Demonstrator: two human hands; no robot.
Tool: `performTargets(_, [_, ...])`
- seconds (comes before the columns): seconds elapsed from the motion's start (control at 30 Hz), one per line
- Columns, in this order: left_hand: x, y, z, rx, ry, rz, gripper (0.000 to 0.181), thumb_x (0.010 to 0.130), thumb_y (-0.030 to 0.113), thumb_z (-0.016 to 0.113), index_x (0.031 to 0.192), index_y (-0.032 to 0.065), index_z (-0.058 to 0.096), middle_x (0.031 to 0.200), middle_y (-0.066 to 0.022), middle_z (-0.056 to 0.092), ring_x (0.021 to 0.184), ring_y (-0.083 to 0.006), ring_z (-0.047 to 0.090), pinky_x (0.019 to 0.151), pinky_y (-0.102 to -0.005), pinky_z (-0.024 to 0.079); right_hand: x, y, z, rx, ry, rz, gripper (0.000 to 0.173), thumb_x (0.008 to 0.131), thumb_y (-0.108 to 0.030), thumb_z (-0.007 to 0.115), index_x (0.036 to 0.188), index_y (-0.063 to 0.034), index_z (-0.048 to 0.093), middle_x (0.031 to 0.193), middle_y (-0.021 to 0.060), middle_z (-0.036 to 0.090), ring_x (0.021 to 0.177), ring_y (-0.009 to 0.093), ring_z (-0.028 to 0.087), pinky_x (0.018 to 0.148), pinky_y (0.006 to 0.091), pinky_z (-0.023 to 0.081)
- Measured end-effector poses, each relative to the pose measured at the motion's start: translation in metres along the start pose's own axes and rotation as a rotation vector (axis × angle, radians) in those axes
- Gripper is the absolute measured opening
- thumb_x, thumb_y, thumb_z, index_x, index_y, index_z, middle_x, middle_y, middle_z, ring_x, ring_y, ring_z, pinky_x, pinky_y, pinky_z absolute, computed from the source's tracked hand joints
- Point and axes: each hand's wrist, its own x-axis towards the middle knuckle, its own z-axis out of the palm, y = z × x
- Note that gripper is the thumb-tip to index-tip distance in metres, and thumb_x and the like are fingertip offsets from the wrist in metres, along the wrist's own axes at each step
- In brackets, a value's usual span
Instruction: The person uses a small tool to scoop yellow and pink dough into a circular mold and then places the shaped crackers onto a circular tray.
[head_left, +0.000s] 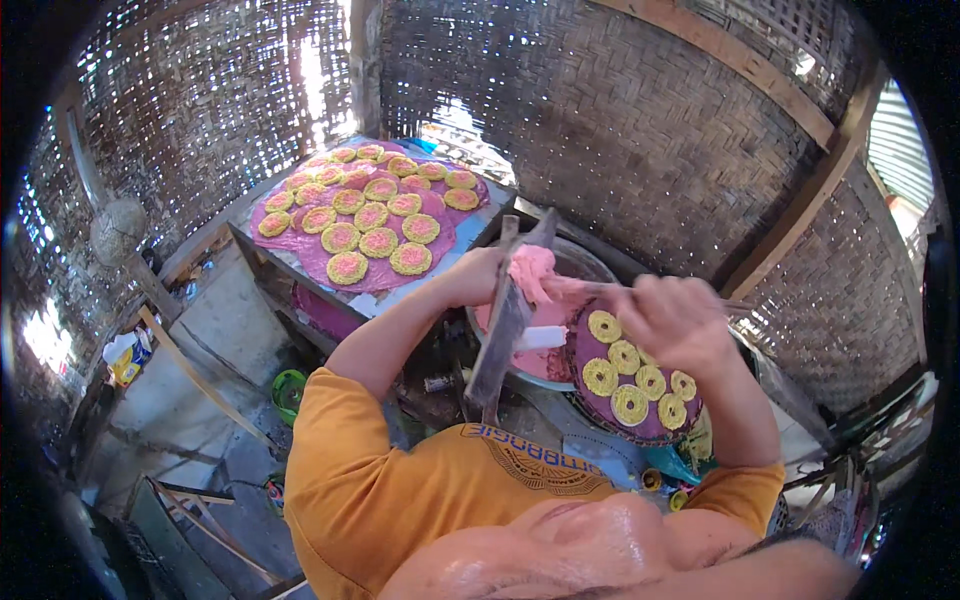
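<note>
My left hand (481, 273) grips the upper part of a weathered wooden board (501, 352), its fingertips hidden behind the wood. Raised to the right, my right hand (671, 322) is closed around a thin stick (735, 305), slightly blurred. Sticky pink dough (531, 271) coats the stick's inner end and clumps against the board. A short white tube (541, 337) juts from the board's right side. Below them is a wide metal basin (551, 384) containing more pink dough. Under my right forearm, a round tray (626, 431) with a purple sheet carries several yellow ring-shaped pieces (629, 405).
A table (469, 232) at upper left holds purple sheets with several yellow rounds (378, 241) filled with pink. Woven bamboo walls (622, 120) surround the corner. A green basket (288, 396) and a leaning wooden strip (202, 382) are on the left.
</note>
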Motion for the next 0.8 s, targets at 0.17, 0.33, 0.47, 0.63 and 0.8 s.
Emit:
performTargets(0.17, [0.005, -0.025, -0.010, -0.129, 0.195, 0.097, 0.040, 0.065, 0.035, 0.065, 0.090, 0.0035, 0.064, 0.090, -0.0211, 0.063, 0.087, -0.0337, 0.061, 0.077, -0.0396, 0.046, -0.014, 0.032, -0.015, 0.096, 0.363, 0.381, 0.027, 0.060, -0.016, 0.072, 0.086, -0.0107, 0.063, 0.067, 0.0021, 0.053, 0.056, 0.018, 0.052, 0.049, 0.0309, 0.036])
performTargets(0.33, [0.005, 0.028, -0.010, 0.115, 0.149, -0.015, 0.043, 0.062, 0.034, 0.068, 0.090, 0.0018, 0.064, 0.092, -0.0213, 0.061, 0.088, -0.0376, 0.058, 0.078, -0.0430, 0.046, -0.002, 0.028, -0.001, 0.143, 0.219, 0.289, 0.024, 0.064, -0.017, 0.068, 0.087, -0.0150, 0.063, 0.067, -0.0006, 0.047, 0.059, 0.016, 0.050, 0.051, 0.0308, 0.037])
performTargets(0.47, [0.006, 0.036, -0.012, 0.040, 0.118, -0.058, 0.041, 0.063, 0.033, 0.067, 0.091, 0.0026, 0.065, 0.093, -0.0204, 0.060, 0.089, -0.0364, 0.058, 0.078, -0.0431, 0.046, 0.003, 0.023, 0.000, 0.113, 0.141, 0.261, 0.019, 0.067, -0.018, 0.063, 0.086, -0.0158, 0.063, 0.067, -0.0008, 0.047, 0.060, 0.015, 0.050, 0.053, 0.0297, 0.038])
performTargets(0.63, [0.015, 0.041, 0.000, 0.247, 0.092, 0.077, 0.036, 0.065, 0.032, 0.065, 0.086, 0.0038, 0.065, 0.090, -0.0198, 0.060, 0.089, -0.0343, 0.057, 0.079, -0.0403, 0.045, 0.010, 0.012, 0.014, 0.148, 0.038, 0.162, 0.018, 0.071, -0.016, 0.058, 0.089, -0.0137, 0.060, 0.068, -0.0019, 0.048, 0.064, 0.013, 0.052, 0.056, 0.0283, 0.039])
performTargets(0.8, [0.025, 0.042, 0.006, 0.245, -0.003, 0.041, 0.033, 0.067, 0.031, 0.062, 0.086, 0.0039, 0.065, 0.091, -0.0202, 0.060, 0.090, -0.0341, 0.057, 0.080, -0.0398, 0.045, 0.018, -0.004, 0.041, 0.126, 0.035, 0.092, 0.025, 0.071, -0.014, 0.056, 0.095, -0.0128, 0.058, 0.070, -0.0016, 0.046, 0.065, 0.013, 0.050, 0.056, 0.0286, 0.037])
